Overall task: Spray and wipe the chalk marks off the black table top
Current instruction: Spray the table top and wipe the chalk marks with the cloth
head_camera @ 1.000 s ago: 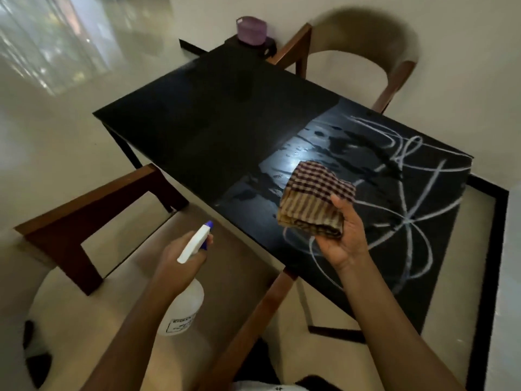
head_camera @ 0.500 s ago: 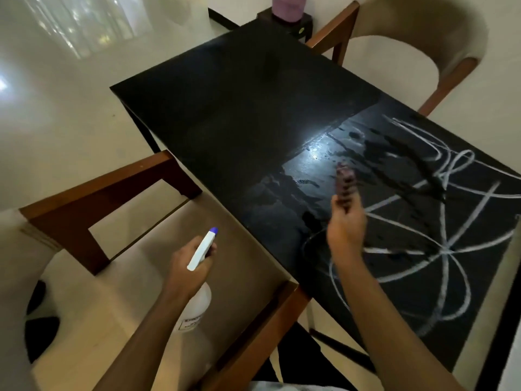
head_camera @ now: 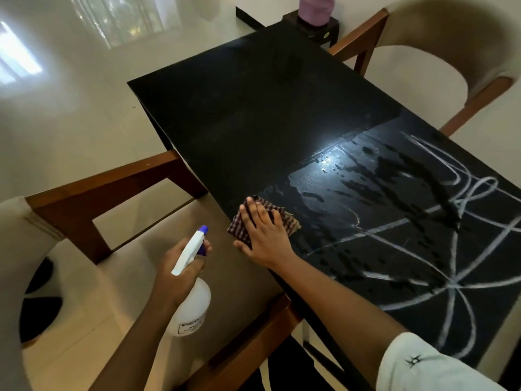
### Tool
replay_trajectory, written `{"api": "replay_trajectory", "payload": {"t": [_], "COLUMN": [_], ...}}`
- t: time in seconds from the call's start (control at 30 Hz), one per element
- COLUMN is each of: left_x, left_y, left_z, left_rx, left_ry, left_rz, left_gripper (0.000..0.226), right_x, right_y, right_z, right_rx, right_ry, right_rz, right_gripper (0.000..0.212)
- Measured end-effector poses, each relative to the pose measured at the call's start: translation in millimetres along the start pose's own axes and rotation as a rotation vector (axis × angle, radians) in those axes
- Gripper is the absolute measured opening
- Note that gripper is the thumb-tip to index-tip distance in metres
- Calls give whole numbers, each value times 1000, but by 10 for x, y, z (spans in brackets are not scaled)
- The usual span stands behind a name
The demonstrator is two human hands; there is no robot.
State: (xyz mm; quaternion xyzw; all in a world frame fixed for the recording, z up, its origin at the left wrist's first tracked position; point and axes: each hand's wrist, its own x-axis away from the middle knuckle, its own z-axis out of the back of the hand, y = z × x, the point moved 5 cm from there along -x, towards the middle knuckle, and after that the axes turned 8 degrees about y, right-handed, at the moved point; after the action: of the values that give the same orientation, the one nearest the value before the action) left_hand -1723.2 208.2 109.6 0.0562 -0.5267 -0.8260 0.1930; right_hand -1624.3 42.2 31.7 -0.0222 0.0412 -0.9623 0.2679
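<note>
Down comes the right hand (head_camera: 262, 235) from mid-air, now pressing flat, fingers spread, on the checked cloth (head_camera: 288, 221) at the near edge of the black table top (head_camera: 253, 108). Left hand (head_camera: 174, 277) grips the spray bottle (head_camera: 193, 306) by its neck, held over the seat of the wooden chair (head_camera: 98, 190). Wet streaks (head_camera: 352, 187) glisten just beyond the cloth. Chalk marks (head_camera: 451, 277) loop white across the right part of the table, well apart from the cloth.
</note>
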Motion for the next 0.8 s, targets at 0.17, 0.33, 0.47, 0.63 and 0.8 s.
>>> {"api": "replay_trajectory", "payload": {"t": [0.17, 0.33, 0.47, 0.63, 0.8], "left_x": [-123, -218, -255, -288, -362], "left_y": [86, 92, 50, -57, -46], "left_z": [-69, -93, -49, -37, -104], "left_rx": [38, 71, 60, 50, 16], "left_ry": [2, 20, 48, 61, 36], "left_rz": [-7, 19, 32, 64, 52], "left_gripper": [24, 28, 36, 34, 31], "right_x": [-63, -177, -220, -378, -452], "right_y": [69, 833, 1184, 143, -245], "right_z": [-23, 77, 118, 45, -20], "right_rx": [-37, -88, -91, -268, -120], "right_ry": [-7, 77, 49, -22, -53], "right_rz": [169, -242, -618, -408, -156], "right_gripper": [67, 63, 69, 70, 72]}}
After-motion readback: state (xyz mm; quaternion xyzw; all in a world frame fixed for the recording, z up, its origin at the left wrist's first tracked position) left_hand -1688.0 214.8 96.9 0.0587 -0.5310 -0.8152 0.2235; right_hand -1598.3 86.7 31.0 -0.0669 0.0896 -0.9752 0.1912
